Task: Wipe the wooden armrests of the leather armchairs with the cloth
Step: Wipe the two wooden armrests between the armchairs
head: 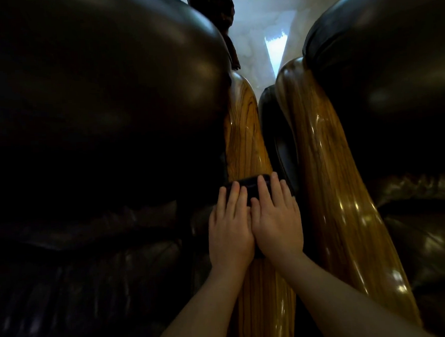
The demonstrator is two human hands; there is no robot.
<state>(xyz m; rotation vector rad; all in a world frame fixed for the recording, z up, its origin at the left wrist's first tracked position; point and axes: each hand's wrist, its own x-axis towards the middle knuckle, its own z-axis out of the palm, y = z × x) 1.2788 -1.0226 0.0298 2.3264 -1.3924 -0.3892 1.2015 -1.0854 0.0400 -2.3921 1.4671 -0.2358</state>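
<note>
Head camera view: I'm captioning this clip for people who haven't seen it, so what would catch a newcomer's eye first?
Two bare hands, the left hand and right hand, lie side by side at centre, pressing a dark cloth flat onto the glossy wooden armrest of the left leather armchair. A second shiny wooden armrest runs alongside on the right, edging another dark leather armchair.
</note>
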